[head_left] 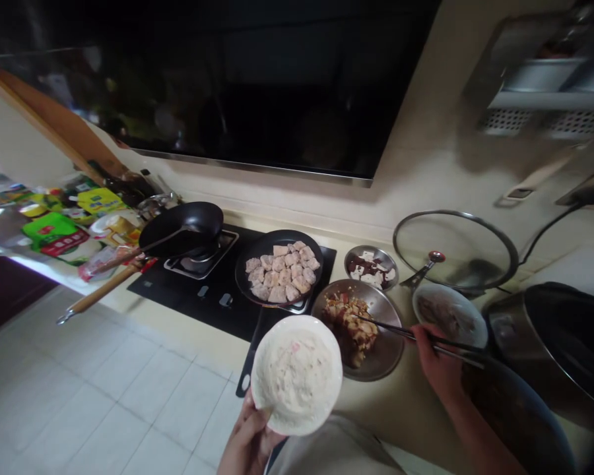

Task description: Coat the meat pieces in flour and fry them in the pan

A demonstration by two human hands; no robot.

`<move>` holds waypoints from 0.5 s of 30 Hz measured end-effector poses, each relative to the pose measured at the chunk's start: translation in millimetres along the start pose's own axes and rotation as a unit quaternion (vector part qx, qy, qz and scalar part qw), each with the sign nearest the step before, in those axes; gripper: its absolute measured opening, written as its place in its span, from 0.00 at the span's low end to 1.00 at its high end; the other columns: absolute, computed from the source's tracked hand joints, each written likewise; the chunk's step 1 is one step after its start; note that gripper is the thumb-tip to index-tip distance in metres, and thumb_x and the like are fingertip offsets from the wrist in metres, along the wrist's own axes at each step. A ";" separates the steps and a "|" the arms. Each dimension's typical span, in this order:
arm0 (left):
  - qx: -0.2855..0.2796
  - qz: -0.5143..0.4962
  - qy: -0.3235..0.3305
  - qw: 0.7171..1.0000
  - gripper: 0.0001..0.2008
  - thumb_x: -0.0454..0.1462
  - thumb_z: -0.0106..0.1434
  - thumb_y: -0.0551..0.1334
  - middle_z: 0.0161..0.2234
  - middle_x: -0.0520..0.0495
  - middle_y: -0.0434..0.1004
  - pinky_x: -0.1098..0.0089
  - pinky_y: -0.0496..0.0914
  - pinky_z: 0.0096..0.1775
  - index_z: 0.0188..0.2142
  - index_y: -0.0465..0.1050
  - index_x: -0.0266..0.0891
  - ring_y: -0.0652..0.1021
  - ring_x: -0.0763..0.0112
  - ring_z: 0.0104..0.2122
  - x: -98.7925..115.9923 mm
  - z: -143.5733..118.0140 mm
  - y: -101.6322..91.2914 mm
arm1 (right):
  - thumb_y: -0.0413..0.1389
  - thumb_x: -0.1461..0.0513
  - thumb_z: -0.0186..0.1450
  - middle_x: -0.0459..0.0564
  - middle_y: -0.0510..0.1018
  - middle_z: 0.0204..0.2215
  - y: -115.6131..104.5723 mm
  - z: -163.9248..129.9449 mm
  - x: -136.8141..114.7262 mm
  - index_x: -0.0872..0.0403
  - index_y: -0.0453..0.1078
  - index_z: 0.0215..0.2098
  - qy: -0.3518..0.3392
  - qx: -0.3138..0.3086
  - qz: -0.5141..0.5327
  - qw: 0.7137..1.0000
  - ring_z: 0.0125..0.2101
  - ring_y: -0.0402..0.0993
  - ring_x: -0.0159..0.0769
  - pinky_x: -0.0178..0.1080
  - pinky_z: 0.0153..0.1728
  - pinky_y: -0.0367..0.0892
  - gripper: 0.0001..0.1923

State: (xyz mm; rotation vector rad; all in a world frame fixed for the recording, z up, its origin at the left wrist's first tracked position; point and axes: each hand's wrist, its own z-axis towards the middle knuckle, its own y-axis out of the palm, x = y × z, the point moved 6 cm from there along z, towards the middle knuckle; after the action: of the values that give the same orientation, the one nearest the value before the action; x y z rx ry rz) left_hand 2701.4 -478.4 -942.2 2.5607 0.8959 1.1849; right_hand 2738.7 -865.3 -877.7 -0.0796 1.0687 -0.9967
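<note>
My left hand (pixel 254 432) grips the rim of a white bowl (pixel 297 376) of pale flour, held over the counter's front edge. Closed around a pair of dark chopsticks (pixel 396 330), my right hand (pixel 433 356) reaches over the counter. The chopstick tips touch the chopped, marinated meat pieces (pixel 349 323) in a metal bowl (pixel 386 359); whether they pinch a piece I cannot tell. Behind the flour bowl, a frying pan (pixel 317 254) on the stove holds several flour-coated pieces (pixel 280 270).
A wok (pixel 178 231) with a wooden handle sits on the left burner. Behind the metal bowl stand a smaller dish (pixel 371 267) and a glass lid (pixel 455 247). A white bowl (pixel 450 316) and a large pot (pixel 549 343) are at right. Food packets (pixel 59 237) crowd the left.
</note>
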 end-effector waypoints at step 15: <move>0.045 -0.108 0.049 0.992 0.24 0.25 0.47 0.68 0.36 0.52 0.82 0.68 0.78 0.36 0.43 0.70 0.43 0.81 0.69 0.30 -76.6 43.3 -59.6 | 0.49 0.51 0.68 0.49 0.80 0.28 90.0 9.9 -20.3 0.51 0.74 0.33 -0.085 -0.138 0.004 0.987 0.30 0.76 0.40 0.41 0.34 0.70 0.17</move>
State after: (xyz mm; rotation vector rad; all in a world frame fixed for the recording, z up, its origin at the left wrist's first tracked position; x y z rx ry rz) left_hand 2668.5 -472.3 -1043.0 2.4136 1.2409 1.2406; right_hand 2801.8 -802.3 -903.4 -0.3793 1.0427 -0.8146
